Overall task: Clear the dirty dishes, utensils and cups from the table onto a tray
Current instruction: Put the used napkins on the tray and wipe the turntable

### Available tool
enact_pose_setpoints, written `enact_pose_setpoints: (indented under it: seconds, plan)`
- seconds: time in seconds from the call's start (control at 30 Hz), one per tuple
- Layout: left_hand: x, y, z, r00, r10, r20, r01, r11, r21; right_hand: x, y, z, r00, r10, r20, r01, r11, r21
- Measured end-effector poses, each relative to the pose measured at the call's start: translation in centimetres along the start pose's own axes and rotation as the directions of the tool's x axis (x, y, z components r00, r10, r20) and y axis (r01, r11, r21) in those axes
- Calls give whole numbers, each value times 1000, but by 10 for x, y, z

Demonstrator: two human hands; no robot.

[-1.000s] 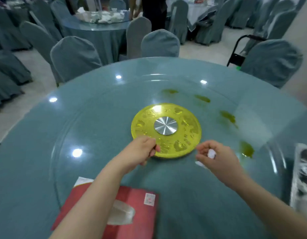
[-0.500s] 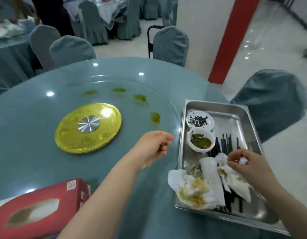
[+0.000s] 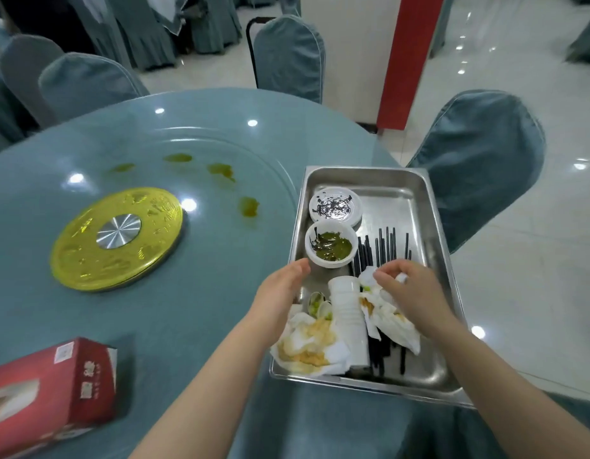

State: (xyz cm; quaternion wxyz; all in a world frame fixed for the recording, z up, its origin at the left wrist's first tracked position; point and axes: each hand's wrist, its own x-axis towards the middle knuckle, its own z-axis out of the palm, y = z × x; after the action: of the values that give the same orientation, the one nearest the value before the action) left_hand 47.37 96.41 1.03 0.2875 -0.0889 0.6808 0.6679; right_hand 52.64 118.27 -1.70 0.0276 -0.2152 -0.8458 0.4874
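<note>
A steel tray point(image 3: 419, 200) sits on the table's right edge. It holds a stained white plate point(image 3: 335, 205), a white bowl point(image 3: 331, 248) with green residue, several black chopsticks point(image 3: 384, 245), a stack of white cups point(image 3: 348, 318) lying on its side and soiled napkins point(image 3: 306, 346). My right hand point(image 3: 411, 291) hovers over the napkins inside the tray and pinches a small white scrap. My left hand point(image 3: 280, 293) is over the tray's left rim, just below the bowl, fingers relaxed and holding nothing.
The round glass table point(image 3: 194, 306) carries a yellow turntable hub point(image 3: 116, 238), green sauce smears point(image 3: 248, 207) and a red tissue box point(image 3: 48, 389) at the near left. Covered chairs point(image 3: 482, 160) ring the table. A red pillar point(image 3: 407, 58) stands behind the tray.
My view swung right from the table centre to the tray. My right hand carried the white scrap over the tray, and my left hand moved from the hub to the tray's left rim.
</note>
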Motion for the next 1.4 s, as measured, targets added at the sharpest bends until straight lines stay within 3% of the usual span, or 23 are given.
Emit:
enact_pose_setpoints:
  seconds: [0.17,0.23,0.33,0.43,0.6,0.77,0.93,1.03,1.13,1.27,1.4]
  plan:
    - [1,-9,-31,982,128,-137,-131,991,-11,15,4,5,999,46,14,-47,992,116]
    - [4,-18,-48,958,136,-253,-133,991,29,22,-1,9,998,50,47,-59,978,202]
    - [11,-37,-76,899,106,-424,-5,972,233,33,-9,18,991,65,113,-94,956,279]
    - [15,-66,-106,868,13,-496,224,881,416,43,-16,26,981,73,180,-111,972,208]
    - [16,-107,-123,843,-96,-530,414,744,524,60,-26,39,962,102,253,-112,993,24]
    - [14,-119,-133,844,-71,-532,379,781,496,69,-47,65,957,19,290,-35,998,50]
    - [3,-126,-157,879,-89,-468,380,724,575,79,-77,97,933,-69,353,44,996,79]
    - [-5,-135,-163,854,-131,-504,452,667,593,85,-90,114,933,-176,314,184,983,6]
    - [-17,-147,-169,817,-85,-570,478,652,588,86,-97,130,914,-291,282,334,936,-114]
    - [-33,-154,-187,767,-39,-640,499,664,557,81,-100,152,914,-298,274,347,926,-148]
    - [-46,-157,-209,702,-46,-710,521,713,469,76,-106,179,881,-292,373,385,900,-205]
